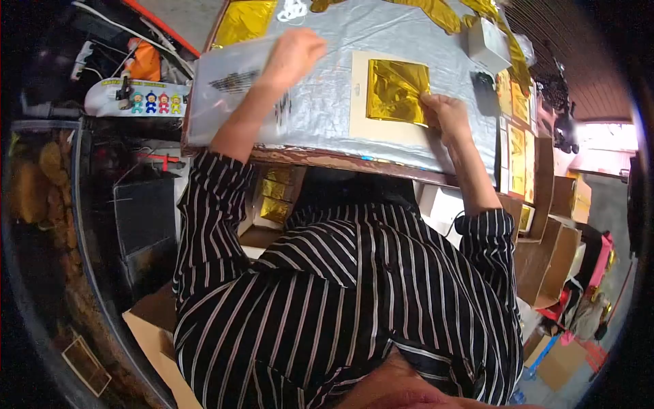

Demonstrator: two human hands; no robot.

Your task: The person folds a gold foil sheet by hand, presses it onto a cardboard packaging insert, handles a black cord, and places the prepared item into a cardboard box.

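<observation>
Our right hand (446, 112) pinched gold foil (396, 87) by its edge; our left hand (294, 57) curled, hold unclear. Bare counter (319, 126) separated card (359, 121) from plastic sheet (216, 105). The lettered board (105, 102) was illegible.

A black shirt (306, 320) with narrow white stripes covers the torso, on the near side of the hands (291, 60). Its matching creased sleeves (216, 204) end loosely on the forearms, short of the hands. A patch (313, 251) with slanting stripes sits toward the left hand's side of the chest. Farthest from the hands, the collar (426, 358) lies open.
</observation>
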